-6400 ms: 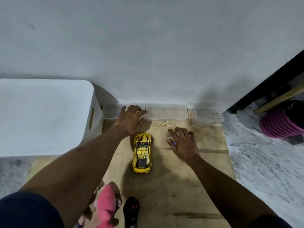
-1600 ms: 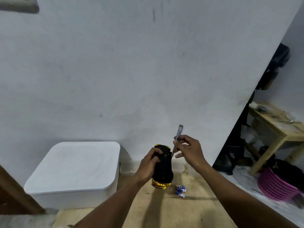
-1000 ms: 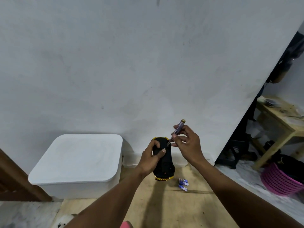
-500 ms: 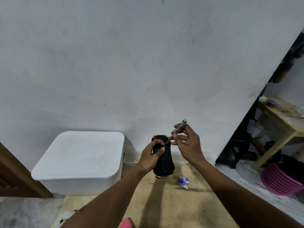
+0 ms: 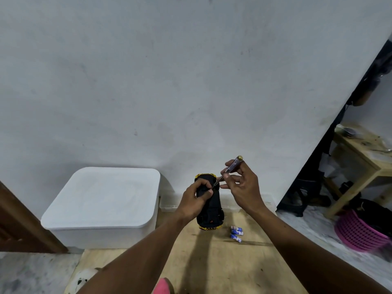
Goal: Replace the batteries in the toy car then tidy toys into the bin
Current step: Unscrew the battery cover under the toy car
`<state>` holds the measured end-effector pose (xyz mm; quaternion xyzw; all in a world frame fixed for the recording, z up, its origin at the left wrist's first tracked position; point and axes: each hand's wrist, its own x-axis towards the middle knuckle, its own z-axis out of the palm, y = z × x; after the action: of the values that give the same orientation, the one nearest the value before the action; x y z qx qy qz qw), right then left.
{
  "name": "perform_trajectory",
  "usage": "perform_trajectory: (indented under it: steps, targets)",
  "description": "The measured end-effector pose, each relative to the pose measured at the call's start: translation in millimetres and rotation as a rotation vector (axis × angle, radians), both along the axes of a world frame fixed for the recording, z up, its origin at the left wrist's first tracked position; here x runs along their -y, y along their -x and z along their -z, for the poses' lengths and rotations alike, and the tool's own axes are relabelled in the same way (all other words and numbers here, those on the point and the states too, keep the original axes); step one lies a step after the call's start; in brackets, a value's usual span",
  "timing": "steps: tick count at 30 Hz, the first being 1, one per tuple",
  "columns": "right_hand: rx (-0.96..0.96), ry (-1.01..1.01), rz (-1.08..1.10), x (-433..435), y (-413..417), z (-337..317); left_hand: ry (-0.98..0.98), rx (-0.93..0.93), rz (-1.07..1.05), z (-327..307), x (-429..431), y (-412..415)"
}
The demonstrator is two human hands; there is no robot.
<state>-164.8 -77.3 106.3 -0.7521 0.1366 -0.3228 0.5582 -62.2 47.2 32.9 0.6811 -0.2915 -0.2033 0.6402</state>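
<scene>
My left hand [image 5: 196, 200] grips the yellow toy car [image 5: 211, 211], held up with its black underside facing me. My right hand [image 5: 241, 187] pinches a clear-handled screwdriver [image 5: 230, 169] whose tip rests on the car's underside near my left thumb. Three small blue batteries [image 5: 236, 231] lie on the wooden board [image 5: 212, 262] just below and right of the car. The white lidded bin [image 5: 104, 205] stands closed at the left against the wall.
Clear plastic boxes [image 5: 167, 205] line the wall behind the car. A pink toy [image 5: 162, 288] and a white toy [image 5: 83, 277] peek in at the bottom edge. A pink basket [image 5: 360, 234] and a wooden table [image 5: 364, 164] stand at the right.
Since the car stood on the board, I have lifted it and turned it underside up, and taken the screwdriver. Over the last second its tip came down onto the underside.
</scene>
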Motion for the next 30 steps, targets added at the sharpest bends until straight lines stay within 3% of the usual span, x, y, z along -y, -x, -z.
perform_trajectory:
  steps: [11,19,25,30]
  targets:
    - [0.004,0.047,-0.029,-3.6,4.0,0.2,-0.004,0.02,-0.003,-2.0,-0.2,0.5]
    - [0.015,0.239,-0.054,-7.4,0.6,0.6,0.008,0.01,0.007,-2.8,-1.2,-2.0]
    - [0.142,0.428,-0.047,-9.4,-3.6,-0.5,0.041,-0.013,0.003,-5.3,-3.4,-4.6]
    - [0.241,0.444,0.037,-12.9,-9.1,-4.2,0.041,-0.012,0.004,-6.5,-6.9,-8.2]
